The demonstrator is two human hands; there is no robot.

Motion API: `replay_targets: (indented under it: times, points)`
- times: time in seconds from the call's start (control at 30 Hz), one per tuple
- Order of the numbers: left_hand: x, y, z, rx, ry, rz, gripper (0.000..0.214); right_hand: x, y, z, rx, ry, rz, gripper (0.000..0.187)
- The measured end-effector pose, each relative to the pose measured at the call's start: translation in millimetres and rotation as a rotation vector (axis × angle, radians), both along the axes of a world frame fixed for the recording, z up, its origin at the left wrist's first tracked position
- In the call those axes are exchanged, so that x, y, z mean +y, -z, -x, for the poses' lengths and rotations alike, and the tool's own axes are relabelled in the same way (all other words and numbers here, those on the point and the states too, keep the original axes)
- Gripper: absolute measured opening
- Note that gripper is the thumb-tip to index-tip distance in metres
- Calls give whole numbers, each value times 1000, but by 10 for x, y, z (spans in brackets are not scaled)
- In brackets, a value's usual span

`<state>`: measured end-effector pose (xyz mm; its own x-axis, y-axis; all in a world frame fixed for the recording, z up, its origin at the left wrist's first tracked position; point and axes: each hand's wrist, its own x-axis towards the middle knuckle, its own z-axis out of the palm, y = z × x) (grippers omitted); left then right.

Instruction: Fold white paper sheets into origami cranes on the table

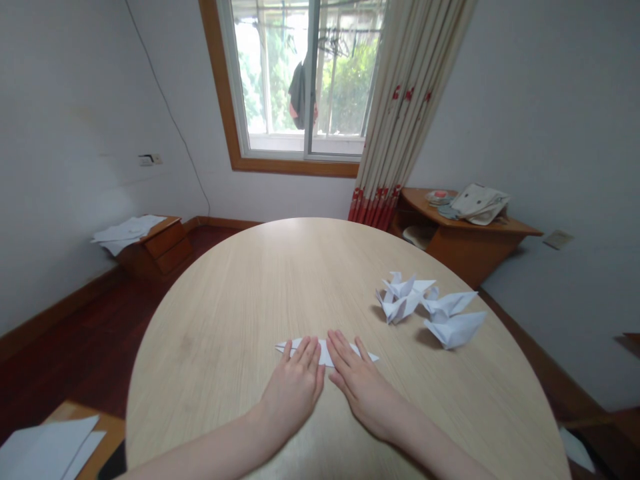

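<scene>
A long, narrow folded piece of white paper (325, 351) lies flat on the round wooden table (240, 293) in front of me. My left hand (294, 383) rests palm down on its left half, fingers stretched out together. My right hand (359, 381) lies flat on the right half, fingers extended. The two hands sit side by side, almost touching. The paper's pointed ends stick out past both hands.
Several folded white paper birds (429, 308) stand in a cluster on the table's right side. A low wooden cabinet (155, 247) with papers is at the left wall, a wooden desk (465, 230) at the right. Loose white sheets (45, 448) lie at bottom left.
</scene>
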<state>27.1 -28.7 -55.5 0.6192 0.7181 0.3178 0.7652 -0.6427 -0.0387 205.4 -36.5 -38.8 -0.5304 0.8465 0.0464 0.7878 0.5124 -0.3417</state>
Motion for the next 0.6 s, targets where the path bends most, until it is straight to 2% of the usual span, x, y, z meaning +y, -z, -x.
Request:
replay_targets:
  times: [0.27,0.43,0.6]
  points:
    - [-58,-7,-18,50,-142,-15,38,-13,-135,14,-120,48,108,55]
    - [-76,10,-41,72,-203,-12,39,-23,-93,11,-147,67,75,63]
    - [-63,12,-37,42,-196,18,39,-12,-50,-17,-134,61,45,65]
